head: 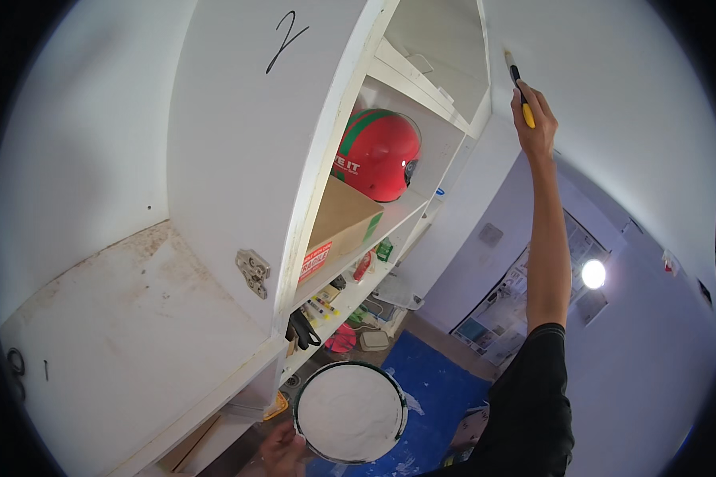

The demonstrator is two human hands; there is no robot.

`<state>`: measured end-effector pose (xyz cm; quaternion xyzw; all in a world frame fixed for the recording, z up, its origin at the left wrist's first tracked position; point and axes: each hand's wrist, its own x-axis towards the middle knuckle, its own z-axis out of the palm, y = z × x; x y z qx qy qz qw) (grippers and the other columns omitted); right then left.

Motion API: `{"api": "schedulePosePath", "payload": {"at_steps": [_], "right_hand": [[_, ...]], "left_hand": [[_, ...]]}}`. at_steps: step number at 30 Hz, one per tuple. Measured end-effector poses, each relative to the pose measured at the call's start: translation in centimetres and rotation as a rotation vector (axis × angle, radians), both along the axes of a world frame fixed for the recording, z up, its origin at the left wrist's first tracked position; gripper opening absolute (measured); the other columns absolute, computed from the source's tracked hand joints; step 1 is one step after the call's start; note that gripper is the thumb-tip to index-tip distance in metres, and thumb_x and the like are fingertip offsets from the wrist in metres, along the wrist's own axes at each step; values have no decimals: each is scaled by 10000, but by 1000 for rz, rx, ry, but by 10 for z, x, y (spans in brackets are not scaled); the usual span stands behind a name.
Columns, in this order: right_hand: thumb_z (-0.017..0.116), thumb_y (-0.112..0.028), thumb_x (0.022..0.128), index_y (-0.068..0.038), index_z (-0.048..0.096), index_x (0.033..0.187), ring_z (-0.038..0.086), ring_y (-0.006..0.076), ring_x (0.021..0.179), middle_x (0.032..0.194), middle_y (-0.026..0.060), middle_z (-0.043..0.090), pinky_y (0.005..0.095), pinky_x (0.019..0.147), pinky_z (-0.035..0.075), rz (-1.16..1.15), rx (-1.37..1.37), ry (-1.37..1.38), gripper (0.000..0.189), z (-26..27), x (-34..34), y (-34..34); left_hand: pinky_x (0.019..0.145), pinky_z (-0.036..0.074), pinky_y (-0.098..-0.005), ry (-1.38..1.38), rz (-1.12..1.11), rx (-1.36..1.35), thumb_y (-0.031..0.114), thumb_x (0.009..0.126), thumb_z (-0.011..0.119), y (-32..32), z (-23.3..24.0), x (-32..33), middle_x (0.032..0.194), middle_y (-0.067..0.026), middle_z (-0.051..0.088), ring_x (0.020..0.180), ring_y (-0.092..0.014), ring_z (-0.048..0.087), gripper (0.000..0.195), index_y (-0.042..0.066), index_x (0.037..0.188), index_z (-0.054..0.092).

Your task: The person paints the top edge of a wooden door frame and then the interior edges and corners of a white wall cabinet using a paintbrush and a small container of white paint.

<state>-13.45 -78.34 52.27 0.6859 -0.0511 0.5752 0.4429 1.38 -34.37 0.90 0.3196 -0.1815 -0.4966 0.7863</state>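
Note:
My right hand (537,122) is raised at the upper right, closed around the black-and-yellow handle of a paintbrush (516,74). The brush's pale tip meets or nearly meets the white ceiling or wall surface (602,77). Low in the picture, my left hand (283,450) grips the near left side of a round tub (404,411) with a dark green rim. White paint or a similar coating fills the tub almost to its edge. The left hand's lower part is cut off by the bottom of the picture.
An open white cabinet (238,137) stands close at left, with a metal hinge (253,273) on its side panel. Its shelves hold a red-and-green helmet (382,155) and a cardboard box (352,208). Below lies a paint-spotted blue sheet (435,369). A lamp (593,274) shines at right.

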Motion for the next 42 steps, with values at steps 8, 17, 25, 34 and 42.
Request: {"api": "schedulePosePath", "payload": {"at_steps": [8, 17, 25, 34, 42], "right_hand": [[726, -70, 837, -65, 687, 1108, 686, 219, 729, 972, 89, 701, 316, 650, 573, 116, -258, 99, 274, 36, 30, 49], [687, -110, 880, -56, 676, 1103, 677, 230, 734, 950, 98, 690, 338, 645, 557, 49, -94, 50, 231, 11, 10, 12], [693, -85, 887, -50, 694, 1103, 671, 180, 724, 937, 89, 702, 312, 658, 552, -50, 14, 24, 219, 16, 16, 7], [685, -95, 891, -43, 687, 1110, 677, 199, 741, 946, 105, 698, 322, 667, 559, -28, 18, -17, 225, 14, 18, 8], [698, -87, 873, -55, 682, 1118, 690, 212, 754, 972, 106, 698, 320, 661, 564, 40, -8, -39, 248, 14, 22, 9]], "left_hand": [[826, 511, -290, -64, 0, -2, 49, 974, 548, 2, 11, -3, 1168, -119, 652, 987, -165, 634, 340, -52, 1298, 528], [833, 527, -308, -73, -16, 8, 60, 980, 542, 7, 19, -5, 1187, -122, 642, 998, -176, 642, 355, -40, 1320, 520], [825, 542, -325, -74, -31, 5, 52, 979, 538, 2, 13, -5, 1207, -112, 635, 1005, -182, 643, 361, -28, 1330, 517], [814, 517, -300, -109, -18, 5, 99, 983, 552, -3, 20, -7, 1213, -108, 633, 981, -176, 638, 382, -27, 1341, 513], [753, 513, -274, -101, -34, 36, 109, 975, 571, -3, 19, -7, 1199, -103, 636, 906, -143, 629, 397, -20, 1345, 510]]}}
